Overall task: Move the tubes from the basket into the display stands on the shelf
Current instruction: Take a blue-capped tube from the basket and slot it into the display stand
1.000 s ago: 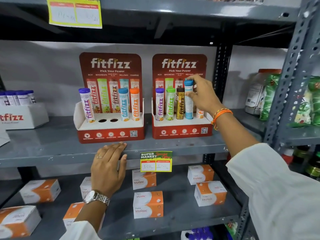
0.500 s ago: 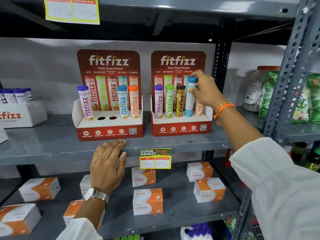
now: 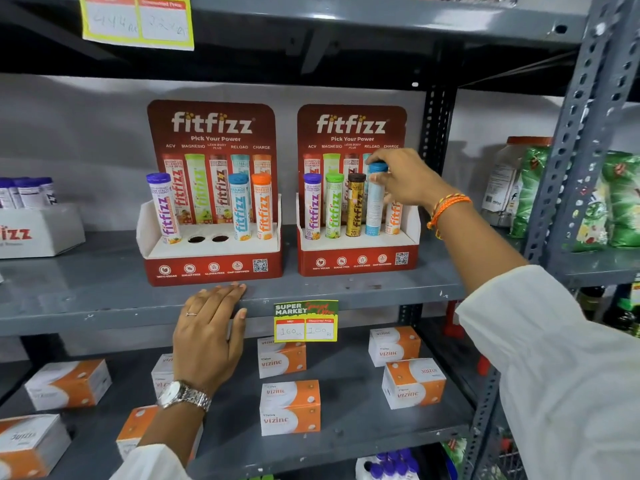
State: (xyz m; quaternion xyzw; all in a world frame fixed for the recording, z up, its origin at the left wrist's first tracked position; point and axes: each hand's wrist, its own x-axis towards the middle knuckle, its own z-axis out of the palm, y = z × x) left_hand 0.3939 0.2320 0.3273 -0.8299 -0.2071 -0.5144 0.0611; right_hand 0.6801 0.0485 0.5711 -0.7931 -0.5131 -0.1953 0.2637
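Note:
Two red fitfizz display stands sit on the grey shelf (image 3: pixel 346 289). The left stand (image 3: pixel 211 261) holds a purple, a blue and an orange tube, with two empty holes (image 3: pixel 207 239) between them. The right stand (image 3: pixel 356 258) holds purple, green, brown, blue and orange tubes. My right hand (image 3: pixel 405 181) grips the blue-capped tube (image 3: pixel 374 209) near its cap as it stands in the fourth slot. My left hand (image 3: pixel 207 327) lies flat on the shelf's front edge below the left stand, holding nothing. The basket is out of view.
A white fitfizz box (image 3: pixel 38 230) with purple-capped tubes stands at far left. Orange and white vizinc boxes (image 3: pixel 289 407) lie on the lower shelf. A yellow price tag (image 3: pixel 305 321) hangs on the shelf edge. Green packets (image 3: pixel 609 199) fill the right-hand rack past the upright post (image 3: pixel 568 174).
My right hand stays on the blue-capped tube, which now stands a little lower in its slot. My left hand has not moved.

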